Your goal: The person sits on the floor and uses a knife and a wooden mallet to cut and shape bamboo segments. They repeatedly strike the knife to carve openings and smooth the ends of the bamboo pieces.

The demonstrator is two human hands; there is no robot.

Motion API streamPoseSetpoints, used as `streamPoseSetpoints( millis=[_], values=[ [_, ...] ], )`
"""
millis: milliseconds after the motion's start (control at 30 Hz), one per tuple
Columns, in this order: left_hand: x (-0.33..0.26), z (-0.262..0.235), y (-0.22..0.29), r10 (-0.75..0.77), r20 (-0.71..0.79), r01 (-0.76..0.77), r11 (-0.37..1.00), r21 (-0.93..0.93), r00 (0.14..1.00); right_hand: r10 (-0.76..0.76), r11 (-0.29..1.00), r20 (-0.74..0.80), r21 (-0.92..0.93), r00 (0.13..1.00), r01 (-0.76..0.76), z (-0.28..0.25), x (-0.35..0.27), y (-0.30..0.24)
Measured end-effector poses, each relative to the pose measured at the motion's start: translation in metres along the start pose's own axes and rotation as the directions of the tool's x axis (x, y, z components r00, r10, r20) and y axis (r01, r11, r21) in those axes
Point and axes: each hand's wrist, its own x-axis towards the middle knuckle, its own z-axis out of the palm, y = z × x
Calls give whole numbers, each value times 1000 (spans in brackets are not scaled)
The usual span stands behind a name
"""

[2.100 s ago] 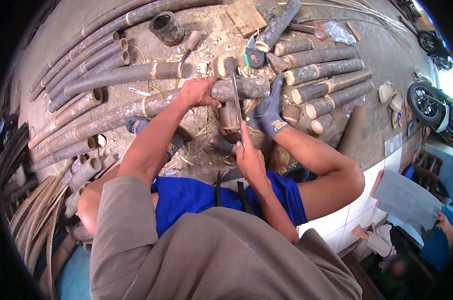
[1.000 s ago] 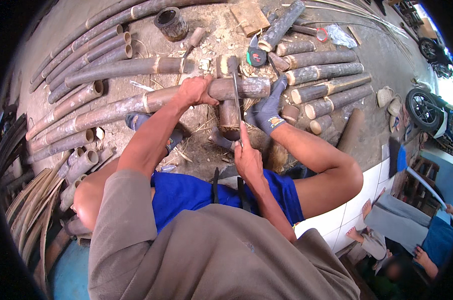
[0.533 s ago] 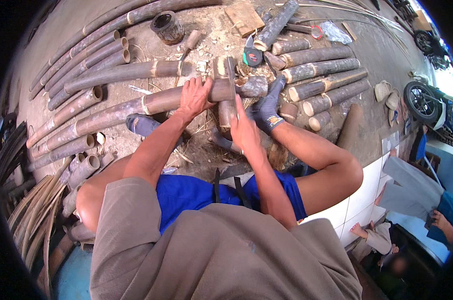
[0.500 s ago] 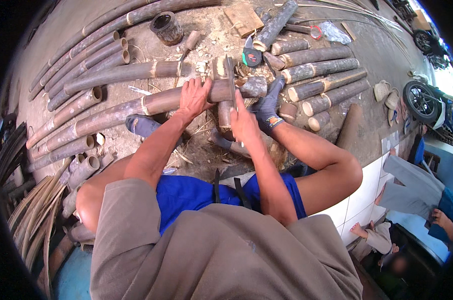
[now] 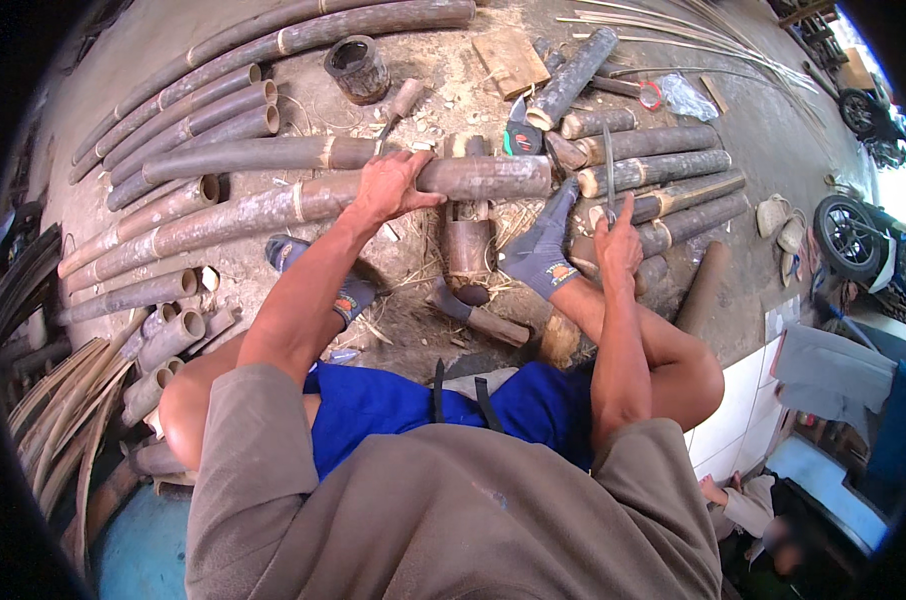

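Observation:
A long brown bamboo pole (image 5: 308,200) lies across in front of me over an upright bamboo piece (image 5: 470,245). My left hand (image 5: 398,187) is wrapped over it, right of a pale node, the thumb on the near side. Off the pole's right end, my right hand (image 5: 618,245) closes around the handle of a tool with a long narrow metal blade (image 5: 610,165). Its index finger stretches along the tool, and the blade points away from me. The blade is seen nearly edge-on. My right foot, in a grey sock (image 5: 545,250), rests near the pole's end.
Short bamboo lengths (image 5: 663,170) lie stacked at right, beside a tape measure (image 5: 522,138). Longer poles (image 5: 208,155) fill the left. A hollow bamboo cup (image 5: 358,70) and a wooden board (image 5: 511,62) stand farther off. Near my legs lies a wooden-handled tool (image 5: 498,325).
My right hand has moved right with the bladed tool, away from the pole where the blade lay across it. My left hand stays on the pole. The view has shifted slightly.

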Motion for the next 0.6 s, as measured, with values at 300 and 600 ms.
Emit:
streamPoseSetpoints(
  millis=[300, 600],
  values=[
    [-15, 15, 1, 74, -152, -31, 962, 271, 986, -377, 924, -354, -76, 856, 375, 46, -41, -43],
    [3, -47, -16, 53, -53, -48, 995, 91, 997, -162, 986, 382, 37, 910, 160, 112, -146, -130]
  ],
)
